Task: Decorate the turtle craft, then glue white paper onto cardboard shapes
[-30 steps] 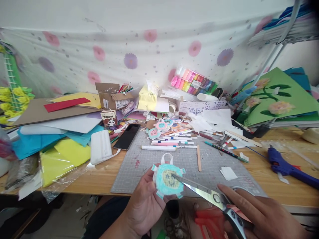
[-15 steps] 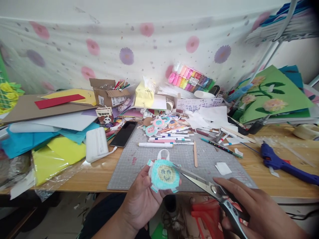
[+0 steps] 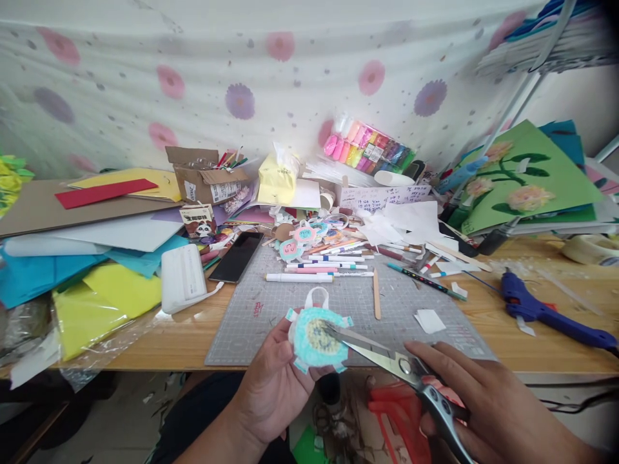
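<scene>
Just over the front edge of the table, my left hand (image 3: 275, 380) grips a small paper turtle (image 3: 309, 351) by its left and lower rim. The turtle is turquoise with a pale yellow middle, short legs and a white paper loop on top. My right hand (image 3: 474, 386) is closed round the handles of a pair of scissors (image 3: 401, 366). Their blades point left, and the tip lies over the turtle's yellow middle; whether it touches cannot be seen. The blades look nearly closed.
A grey cutting mat (image 3: 236, 328) carries several markers (image 3: 300, 278), a wooden stick (image 3: 376, 293) and white paper pieces (image 3: 429, 320). Left are a phone (image 3: 236, 258), a power bank (image 3: 182, 277) and coloured sheets (image 3: 111, 303). A blue glue gun (image 3: 546, 312) lies right.
The scissors' tip has moved left, from the turtle's upper right rim to over its yellow middle. My left hand holds the turtle nearly where it was. The view has shifted slightly.
</scene>
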`<state>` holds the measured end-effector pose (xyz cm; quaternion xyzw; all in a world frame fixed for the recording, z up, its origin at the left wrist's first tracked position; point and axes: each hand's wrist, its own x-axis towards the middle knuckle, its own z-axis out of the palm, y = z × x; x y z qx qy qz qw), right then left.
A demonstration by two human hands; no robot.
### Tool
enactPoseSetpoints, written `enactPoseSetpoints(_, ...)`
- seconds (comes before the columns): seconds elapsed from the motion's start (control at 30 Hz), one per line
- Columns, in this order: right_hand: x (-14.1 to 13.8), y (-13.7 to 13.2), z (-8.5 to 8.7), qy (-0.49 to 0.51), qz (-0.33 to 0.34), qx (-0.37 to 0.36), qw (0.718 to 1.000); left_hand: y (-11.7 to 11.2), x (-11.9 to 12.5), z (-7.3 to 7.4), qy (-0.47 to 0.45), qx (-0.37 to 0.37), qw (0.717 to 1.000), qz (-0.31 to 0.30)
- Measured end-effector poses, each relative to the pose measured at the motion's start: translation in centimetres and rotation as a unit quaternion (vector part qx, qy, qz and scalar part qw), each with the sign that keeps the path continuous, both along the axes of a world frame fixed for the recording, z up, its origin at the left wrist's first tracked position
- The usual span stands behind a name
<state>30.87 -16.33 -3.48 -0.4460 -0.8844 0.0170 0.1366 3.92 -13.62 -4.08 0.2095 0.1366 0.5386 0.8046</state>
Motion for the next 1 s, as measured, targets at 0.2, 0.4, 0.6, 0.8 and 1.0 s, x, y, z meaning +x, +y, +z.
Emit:
enactPoseSetpoints(0.2,0.1,-0.2,0.0,-0.005,-0.005,0.005,1.0,0.2,0.0,0.2,0.004,0.025,0.999,-0.024)
enactPoseSetpoints(0.4,1.3,0.1,-1.2,-0.023,-0.012,0.071,0.997,0.4,0.0,0.2,0.008,0.022,1.0,-0.014)
enactPoseSetpoints(0.6,1.0,0.4,-1.9,-0.018,0.011,0.085,0.996,0.4,0.1,0.1,-0.009,0.02,1.0,0.001)
enactPoseSetpoints(0.8,0.5,-0.1,-2.0,-0.039,0.02,0.113,0.993,0.4,0.3,0.3,-0.003,0.035,0.999,-0.025)
enactPoseSetpoints(1.0,0.3,0.0,-1.7,-0.036,0.033,0.086,0.995,0.4,0.3,0.4,0.006,0.044,0.999,-0.023)
